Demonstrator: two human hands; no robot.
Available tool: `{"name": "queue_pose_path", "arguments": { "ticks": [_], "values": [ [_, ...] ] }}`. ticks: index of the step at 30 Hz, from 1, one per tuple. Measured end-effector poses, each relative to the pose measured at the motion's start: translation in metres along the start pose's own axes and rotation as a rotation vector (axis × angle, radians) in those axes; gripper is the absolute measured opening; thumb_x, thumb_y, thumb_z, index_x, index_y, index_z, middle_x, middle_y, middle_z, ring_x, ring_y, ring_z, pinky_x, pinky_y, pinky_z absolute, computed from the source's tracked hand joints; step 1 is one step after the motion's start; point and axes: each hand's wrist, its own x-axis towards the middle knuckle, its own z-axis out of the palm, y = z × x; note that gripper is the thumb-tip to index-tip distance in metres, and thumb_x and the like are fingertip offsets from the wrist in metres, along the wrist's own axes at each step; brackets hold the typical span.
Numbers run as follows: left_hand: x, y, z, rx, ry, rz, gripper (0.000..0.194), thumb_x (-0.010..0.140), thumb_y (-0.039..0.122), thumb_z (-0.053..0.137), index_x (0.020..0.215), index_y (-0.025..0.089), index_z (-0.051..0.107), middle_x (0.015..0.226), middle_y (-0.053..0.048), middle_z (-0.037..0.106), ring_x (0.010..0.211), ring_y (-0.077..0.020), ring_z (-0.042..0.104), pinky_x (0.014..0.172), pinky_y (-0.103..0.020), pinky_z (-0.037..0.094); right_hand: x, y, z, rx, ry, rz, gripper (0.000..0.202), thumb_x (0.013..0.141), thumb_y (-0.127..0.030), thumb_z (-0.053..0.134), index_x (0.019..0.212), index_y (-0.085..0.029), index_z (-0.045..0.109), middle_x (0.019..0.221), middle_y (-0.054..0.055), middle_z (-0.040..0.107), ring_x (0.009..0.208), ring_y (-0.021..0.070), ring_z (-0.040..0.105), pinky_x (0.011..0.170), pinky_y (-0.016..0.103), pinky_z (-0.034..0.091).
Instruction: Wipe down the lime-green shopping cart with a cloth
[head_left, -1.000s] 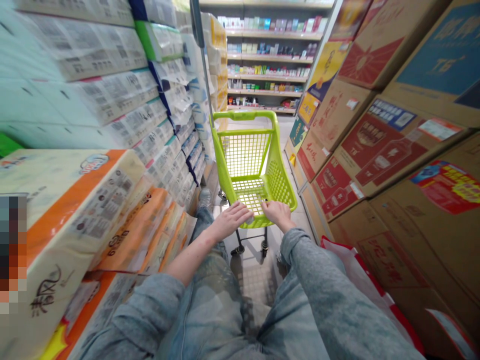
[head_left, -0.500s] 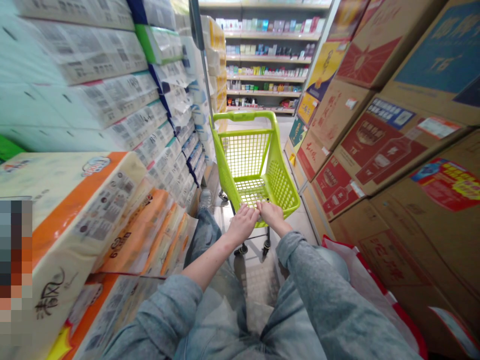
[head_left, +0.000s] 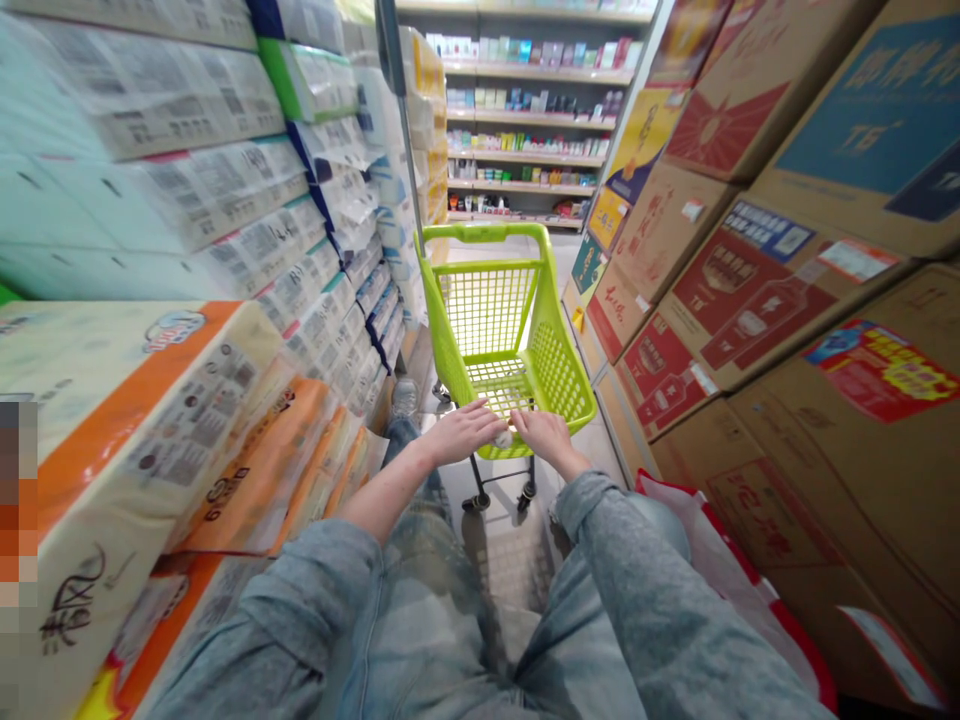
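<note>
A lime-green shopping cart (head_left: 450,350) stands in front of me, its basket of plastic lattice. At its near rim, my left hand (head_left: 466,430) lies with the fingers stretched out flat toward the right. My right hand (head_left: 546,438) is at the same rim, its fingers loosely extended to the left with the tips bent down. A small gap parts the two hands. In it shows a small whitish round spot (head_left: 503,438) that I cannot identify. Whether the fingers press on the rim is hard to see.
Tall stacks of packaged tissue (head_left: 225,440) line the left side. Cardboard cartons (head_left: 750,290) rise on the right, with a red-edged white bag (head_left: 720,540) below them. Shelves of small boxed goods (head_left: 525,120) stand beyond the cart. A grey pole (head_left: 409,150) rises at the cart's far left corner.
My hands, which were together at the rim, have come apart. The left hand has moved left and its fingers have straightened; the right hand has loosened. The cart sits slightly further left in view.
</note>
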Motion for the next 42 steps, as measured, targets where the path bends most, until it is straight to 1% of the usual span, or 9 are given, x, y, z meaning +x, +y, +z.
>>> {"name": "queue_pose_path", "arguments": {
  "ticks": [8, 12, 20, 23, 29, 33, 35, 40, 42],
  "values": [
    [-0.001, -0.020, -0.011, -0.081, -0.110, 0.077, 0.032, 0.094, 0.017, 0.034, 0.119, 0.020, 0.053, 0.112, -0.005, 0.063, 0.112, -0.0128, 0.055, 0.113, -0.038, 0.027, -0.002, 0.000, 0.000, -0.023, -0.008, -0.028, 0.054, 0.097, -0.042, 0.021, 0.092, -0.022, 0.071, 0.096, 0.006, 0.072, 0.091, 0.0165, 0.065, 0.074, 0.023, 0.041],
    [-0.003, -0.028, -0.011, -0.107, -0.111, 0.088, 0.032, 0.093, 0.016, 0.035, 0.119, 0.020, 0.053, 0.118, -0.006, 0.061, 0.117, -0.0130, 0.053, 0.114, -0.038, 0.027, -0.002, -0.001, 0.000, -0.021, -0.008, -0.035, 0.054, 0.097, -0.043, 0.021, 0.093, -0.022, 0.070, 0.095, 0.007, 0.072, 0.090, 0.0166, 0.066, 0.074, 0.023, 0.041],
    [-0.004, -0.026, -0.007, -0.094, -0.107, 0.076, 0.031, 0.092, 0.014, 0.036, 0.118, 0.018, 0.053, 0.122, -0.007, 0.060, 0.121, -0.0146, 0.050, 0.114, -0.040, 0.026, -0.002, 0.001, 0.000, -0.035, -0.001, -0.055, 0.054, 0.098, -0.041, 0.021, 0.094, -0.022, 0.071, 0.095, 0.007, 0.072, 0.089, 0.0172, 0.066, 0.073, 0.024, 0.041],
    [-0.002, -0.033, -0.011, -0.084, -0.120, 0.025, 0.030, 0.091, 0.014, 0.037, 0.117, 0.017, 0.053, 0.121, -0.007, 0.060, 0.120, -0.0153, 0.050, 0.114, -0.040, 0.026, -0.002, 0.000, 0.000, -0.034, -0.003, -0.046, 0.054, 0.098, -0.042, 0.021, 0.093, -0.022, 0.071, 0.094, 0.007, 0.072, 0.089, 0.0166, 0.066, 0.074, 0.023, 0.041],
    [0.006, -0.049, -0.016, -0.050, -0.078, -0.184, 0.025, 0.090, 0.019, 0.042, 0.112, 0.016, 0.054, 0.114, -0.007, 0.060, 0.113, -0.0164, 0.052, 0.111, -0.041, 0.028, -0.003, 0.002, 0.000, -0.034, 0.015, -0.063, 0.053, 0.097, -0.041, 0.021, 0.091, -0.024, 0.071, 0.090, 0.005, 0.073, 0.086, 0.0170, 0.067, 0.071, 0.024, 0.041],
    [0.011, -0.032, -0.008, -0.057, 0.004, -0.305, 0.024, 0.090, 0.020, 0.041, 0.110, 0.016, 0.053, 0.107, -0.007, 0.060, 0.112, -0.0180, 0.052, 0.110, -0.044, 0.030, -0.002, 0.006, -0.002, -0.035, -0.009, -0.047, 0.053, 0.097, -0.042, 0.021, 0.093, -0.024, 0.071, 0.093, 0.005, 0.073, 0.089, 0.0173, 0.066, 0.073, 0.024, 0.041],
    [0.012, -0.016, -0.003, -0.077, 0.044, -0.332, 0.025, 0.091, 0.020, 0.039, 0.112, 0.016, 0.052, 0.111, -0.008, 0.058, 0.117, -0.0196, 0.049, 0.110, -0.047, 0.030, -0.003, 0.011, -0.004, -0.033, -0.021, -0.029, 0.052, 0.097, -0.042, 0.022, 0.094, -0.024, 0.071, 0.095, 0.006, 0.072, 0.090, 0.0174, 0.066, 0.074, 0.024, 0.041],
    [0.013, 0.034, 0.011, -0.146, 0.108, -0.291, 0.027, 0.092, 0.021, 0.038, 0.115, 0.016, 0.051, 0.120, -0.009, 0.057, 0.128, -0.0203, 0.040, 0.113, -0.048, 0.026, -0.007, 0.023, -0.005, -0.025, -0.015, 0.006, 0.050, 0.096, -0.041, 0.025, 0.094, -0.023, 0.072, 0.098, 0.006, 0.072, 0.093, 0.0179, 0.065, 0.076, 0.024, 0.041],
    [0.014, 0.049, 0.016, -0.142, 0.135, -0.326, 0.028, 0.092, 0.020, 0.038, 0.115, 0.015, 0.051, 0.122, -0.010, 0.056, 0.130, -0.0203, 0.038, 0.113, -0.048, 0.026, -0.008, 0.028, -0.005, -0.025, -0.017, 0.013, 0.049, 0.096, -0.040, 0.025, 0.093, -0.023, 0.072, 0.098, 0.006, 0.072, 0.093, 0.0179, 0.065, 0.076, 0.024, 0.041]
  ]
}}
